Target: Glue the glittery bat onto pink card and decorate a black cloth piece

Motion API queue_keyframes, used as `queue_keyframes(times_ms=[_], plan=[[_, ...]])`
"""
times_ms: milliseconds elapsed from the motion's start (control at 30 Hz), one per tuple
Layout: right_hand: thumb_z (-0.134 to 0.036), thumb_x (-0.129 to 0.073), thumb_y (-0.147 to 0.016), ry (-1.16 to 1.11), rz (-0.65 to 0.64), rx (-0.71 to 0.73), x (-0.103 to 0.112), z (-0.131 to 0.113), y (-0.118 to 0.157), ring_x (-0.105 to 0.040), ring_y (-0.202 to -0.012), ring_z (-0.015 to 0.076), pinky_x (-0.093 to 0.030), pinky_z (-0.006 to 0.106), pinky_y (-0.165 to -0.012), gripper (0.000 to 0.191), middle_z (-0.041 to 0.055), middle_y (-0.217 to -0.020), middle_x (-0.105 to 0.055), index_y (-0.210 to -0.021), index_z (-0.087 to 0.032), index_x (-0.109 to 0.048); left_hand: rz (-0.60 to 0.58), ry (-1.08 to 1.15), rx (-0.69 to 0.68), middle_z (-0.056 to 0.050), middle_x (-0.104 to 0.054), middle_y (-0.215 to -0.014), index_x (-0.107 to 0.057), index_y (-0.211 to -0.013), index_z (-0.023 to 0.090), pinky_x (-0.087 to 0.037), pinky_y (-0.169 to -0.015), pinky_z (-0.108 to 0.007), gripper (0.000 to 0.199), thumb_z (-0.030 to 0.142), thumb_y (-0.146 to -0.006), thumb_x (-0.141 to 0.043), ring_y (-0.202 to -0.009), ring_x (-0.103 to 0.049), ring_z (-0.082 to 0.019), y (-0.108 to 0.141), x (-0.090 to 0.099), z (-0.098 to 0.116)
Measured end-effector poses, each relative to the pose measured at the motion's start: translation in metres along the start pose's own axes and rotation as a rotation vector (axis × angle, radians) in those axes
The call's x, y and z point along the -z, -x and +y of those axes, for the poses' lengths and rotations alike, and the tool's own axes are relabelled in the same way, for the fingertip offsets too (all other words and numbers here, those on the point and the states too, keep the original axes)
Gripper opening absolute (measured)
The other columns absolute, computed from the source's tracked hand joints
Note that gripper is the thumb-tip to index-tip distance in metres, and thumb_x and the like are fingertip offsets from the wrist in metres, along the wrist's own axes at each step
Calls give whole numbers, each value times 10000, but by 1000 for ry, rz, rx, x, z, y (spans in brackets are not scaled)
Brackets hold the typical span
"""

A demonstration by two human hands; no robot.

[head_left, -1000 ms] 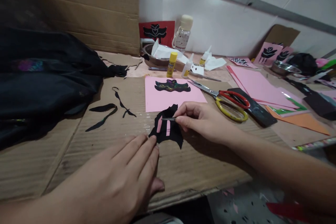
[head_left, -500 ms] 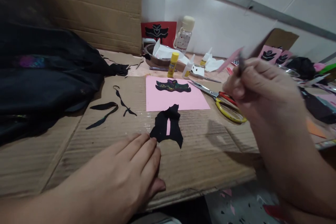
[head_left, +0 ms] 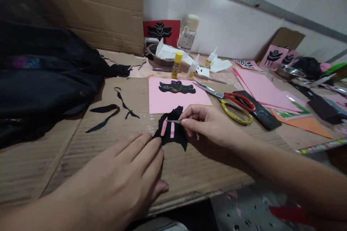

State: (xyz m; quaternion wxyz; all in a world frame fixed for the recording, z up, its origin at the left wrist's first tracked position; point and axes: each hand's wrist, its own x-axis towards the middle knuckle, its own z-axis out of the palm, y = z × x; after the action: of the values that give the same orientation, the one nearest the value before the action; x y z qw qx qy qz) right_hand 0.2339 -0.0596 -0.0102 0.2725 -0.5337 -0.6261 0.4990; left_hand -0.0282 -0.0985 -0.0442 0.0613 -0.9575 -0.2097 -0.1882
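Note:
On the cardboard surface lies a black fabric piece (head_left: 179, 139) with a jagged outline. One narrow pink strip (head_left: 172, 130) rests on it, and a second pink strip (head_left: 163, 127) is tilted to its left. My right hand (head_left: 204, 124) pinches slim metal tweezers (head_left: 174, 121), whose tips reach the top of the tilted strip. My left hand (head_left: 135, 173) lies flat with fingers stretched out, its fingertips at the fabric's lower left edge. Just behind, a pink card (head_left: 177, 104) bears a shiny black winged cut-out (head_left: 176, 87).
Scissors (head_left: 230, 106) with red and yellow handles lie right of the card. Behind it stand a glue stick (head_left: 176, 65) and small glue bottles (head_left: 193, 68). Black scraps (head_left: 104, 117) lie left, beside a black fabric heap (head_left: 48, 79). Pink sheets (head_left: 267, 88) are stacked at right.
My right hand has come down and left from its raised position to the black fabric piece. A second pink strip now shows there at the tweezer tips. My left hand stays in place.

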Motion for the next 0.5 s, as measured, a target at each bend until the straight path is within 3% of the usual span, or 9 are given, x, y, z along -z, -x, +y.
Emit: queue_keyframes(times_ms=[100, 333, 500], plan=[[-279, -662, -899, 79, 26, 21, -2, 0, 1, -553, -570, 125, -412, 236, -531, 106, -29, -629, -625, -846, -188, -665, 40, -76, -49, -190, -765, -1223, -744, -1198, 83, -491, -1088, -527, 387, 342, -1122, -467, -1164, -674, -361, 0, 1, -1], [-223, -646, -938, 230, 68, 64, -2, 3, 1, -574, -593, 142, -430, 276, -618, 115, -31, -626, -645, -829, -198, -673, 49, -39, -37, -178, -754, -1326, -740, -1204, 104, -491, -1098, -506, 398, 348, -1137, -432, -1227, -680, -345, -5, -2, -2], [-184, -658, -941, 311, 84, 101, -2, 3, 2, -588, -615, 146, -441, 285, -651, 121, -26, -652, -667, -826, -197, -692, 59, -10, -4, -144, -819, -1175, -784, -1068, 129, -577, -1005, -486, 482, 328, -1150, -353, -1157, -737, -329, -15, -1, -3]])
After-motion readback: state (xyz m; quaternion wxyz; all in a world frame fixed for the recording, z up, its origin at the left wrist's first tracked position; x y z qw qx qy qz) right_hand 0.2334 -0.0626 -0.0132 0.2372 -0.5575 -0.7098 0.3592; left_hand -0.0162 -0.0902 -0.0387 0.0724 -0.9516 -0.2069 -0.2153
